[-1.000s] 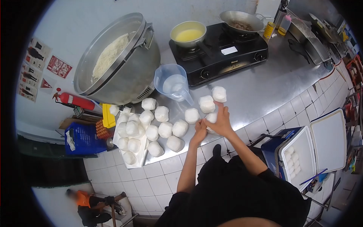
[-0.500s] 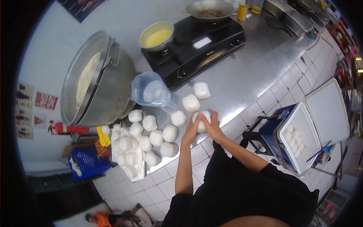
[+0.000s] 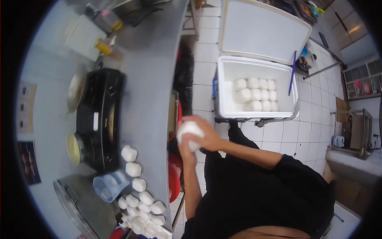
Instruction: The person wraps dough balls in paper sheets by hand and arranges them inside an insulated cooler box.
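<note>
Both hands hold one white wrapped ball (image 3: 191,132) off the counter, near its front edge. My left hand (image 3: 186,150) supports it from the near side, and my right hand (image 3: 207,137) wraps round its right side. An open white-lined cooler (image 3: 229,87) stands on the right, with several white balls (image 3: 254,95) in rows inside. At the lower left of the metal counter (image 3: 149,99) lie more white balls (image 3: 133,169), several of them heaped on a tray.
A black gas stove (image 3: 95,119) bears a pan (image 3: 75,88) and a pot of yellow liquid (image 3: 74,148). Beside it stand a blue-tinted jug (image 3: 109,186) and a large metal pot (image 3: 83,203). The raised cooler lid (image 3: 262,30) and a blue stick (image 3: 292,73) are beyond the cooler.
The view has turned right towards the cooler. Both hands have lifted the ball off the counter and carried it out past the front edge.
</note>
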A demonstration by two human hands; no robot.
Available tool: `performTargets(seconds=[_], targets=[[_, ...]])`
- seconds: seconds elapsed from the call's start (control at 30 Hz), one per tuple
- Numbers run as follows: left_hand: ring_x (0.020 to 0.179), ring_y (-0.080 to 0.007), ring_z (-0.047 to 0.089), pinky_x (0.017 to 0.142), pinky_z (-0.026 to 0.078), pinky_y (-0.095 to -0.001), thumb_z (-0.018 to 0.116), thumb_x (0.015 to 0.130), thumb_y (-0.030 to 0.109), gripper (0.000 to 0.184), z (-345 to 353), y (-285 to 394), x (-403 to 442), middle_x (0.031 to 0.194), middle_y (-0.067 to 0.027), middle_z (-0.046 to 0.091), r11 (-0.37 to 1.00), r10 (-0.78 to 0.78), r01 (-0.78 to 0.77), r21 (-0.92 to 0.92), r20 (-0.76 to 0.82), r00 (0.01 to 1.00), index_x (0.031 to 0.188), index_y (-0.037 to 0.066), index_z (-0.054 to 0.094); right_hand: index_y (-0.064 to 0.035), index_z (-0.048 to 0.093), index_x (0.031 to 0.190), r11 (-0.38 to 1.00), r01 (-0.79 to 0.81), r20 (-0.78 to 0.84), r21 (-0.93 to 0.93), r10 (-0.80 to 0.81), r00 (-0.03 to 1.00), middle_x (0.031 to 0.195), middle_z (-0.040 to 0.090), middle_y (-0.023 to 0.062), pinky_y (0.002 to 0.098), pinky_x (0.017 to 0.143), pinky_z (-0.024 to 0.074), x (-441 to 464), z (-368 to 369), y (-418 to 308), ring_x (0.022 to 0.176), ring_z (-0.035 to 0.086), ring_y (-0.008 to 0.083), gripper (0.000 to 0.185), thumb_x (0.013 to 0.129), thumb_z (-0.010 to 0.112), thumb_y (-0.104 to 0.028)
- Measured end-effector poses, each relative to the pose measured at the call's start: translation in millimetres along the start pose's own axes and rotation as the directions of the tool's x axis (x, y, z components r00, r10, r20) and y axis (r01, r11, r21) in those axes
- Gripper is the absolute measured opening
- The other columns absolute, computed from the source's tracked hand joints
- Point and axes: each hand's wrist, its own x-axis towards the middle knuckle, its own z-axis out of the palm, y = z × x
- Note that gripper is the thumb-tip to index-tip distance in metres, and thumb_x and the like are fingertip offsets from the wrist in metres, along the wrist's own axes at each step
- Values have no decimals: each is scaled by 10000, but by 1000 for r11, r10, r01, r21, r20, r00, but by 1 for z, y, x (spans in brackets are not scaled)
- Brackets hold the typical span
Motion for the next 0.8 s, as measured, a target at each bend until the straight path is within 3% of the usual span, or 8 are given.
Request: performTargets(seconds=[0.13,0.2,0.37,0.47,0.5,0.6,0.7,0.8], targets=[[1285,-211,436,1048,380,-329,511,989,355,620,127,-53,73,1421,-120,413,954,-295,296,43,298,908,1488,43,318,-47,456,1335,936,-200,-199,289,263,944,1192,523,103,321,984,403,-8,-142,30,1103,520,211,463,924,616,-187],[1278,-216,434,1058,368,-318,544,979,334,626,184,-90,102,1418,-121,407,922,-376,385,33,307,874,1493,60,316,-55,423,1363,912,-239,-272,334,336,902,1216,503,106,323,1004,385,-16,-197,63,1127,499,210,460,956,565,-216],[1215,-279,513,853,521,-474,705,840,483,719,230,-166,161,1355,-122,469,753,-645,537,380,265,717,1409,155,412,-78,331,1434,727,-363,-258,583,589,766,1325,413,125,334,1069,318,-41,-262,172,1238,420,225,516,1004,464,-331],[1129,-296,578,826,525,-500,706,811,542,779,217,-191,199,1306,-133,518,446,-888,705,552,170,428,1407,145,398,-97,258,1471,598,-541,-257,592,776,576,1383,370,137,353,1072,328,-57,-256,231,1273,404,255,610,988,492,-386],[1106,-313,596,800,522,-538,706,782,589,832,215,-199,208,1277,-140,546,366,-930,749,552,176,324,1407,141,387,-104,200,1490,422,-574,-176,701,884,434,1427,331,155,378,1077,332,-53,-259,225,1300,388,284,712,961,521,-456],[1173,-325,570,879,516,-566,666,840,547,800,214,-230,229,1325,-166,524,185,-980,772,608,57,189,1414,67,381,-276,91,1491,211,-633,-91,744,972,217,1448,290,175,585,936,422,-63,-258,259,1324,349,333,774,923,520,-581],[1190,-331,557,883,517,-573,684,830,531,811,207,-269,244,1308,-171,536,98,-995,781,617,44,90,1419,66,374,-278,116,1486,171,-540,-112,824,984,140,1456,276,182,537,980,412,-69,-256,289,1336,342,313,739,936,540,-533],[1185,-298,559,848,525,-548,747,779,488,836,194,-287,238,1312,-137,531,205,-974,797,568,34,226,1414,91,378,-100,135,1499,420,-630,-369,653,903,220,1448,307,190,399,1041,378,-82,-241,318,1329,357,317,790,939,598,-410]])
